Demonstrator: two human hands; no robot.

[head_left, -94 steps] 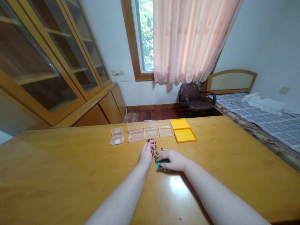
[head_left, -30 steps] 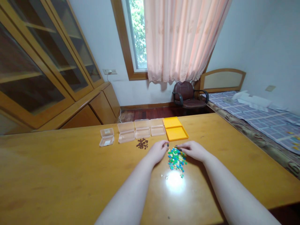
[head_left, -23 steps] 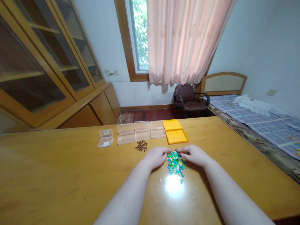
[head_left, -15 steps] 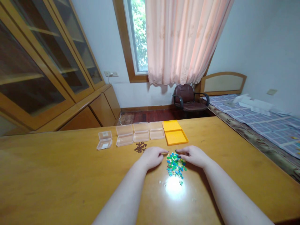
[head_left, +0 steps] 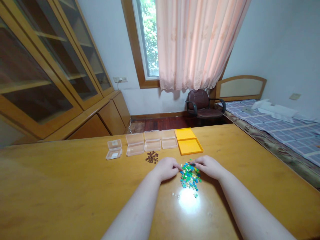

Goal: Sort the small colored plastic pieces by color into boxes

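Observation:
A pile of small green, blue, yellow and white toy bricks (head_left: 190, 176) lies on the table in front of me. At its left edge is my left hand (head_left: 170, 168), its index finger reaching to the bricks and its thumb slightly apart; I see nothing held in it. My right hand (head_left: 206, 165) comes in from the upper right of the pile, thumb and index fingertips drawn together over the bricks. Whatever sits between those fingertips is too small to make out. A separate heap of brown bricks (head_left: 152, 157) lies beyond my left hand.
Open clear plastic boxes (head_left: 135, 149) stand in a row at the back of the wooden table (head_left: 75, 186), with a smaller clear box (head_left: 114, 154) at the left. An open yellow box (head_left: 191, 146) is at the row's right end. A chair (head_left: 200, 103) stands behind the table.
My left index finger has come down from the pile's top edge to its left side. My right fingertips have drawn closer together over the bricks. The whole view has shifted slightly.

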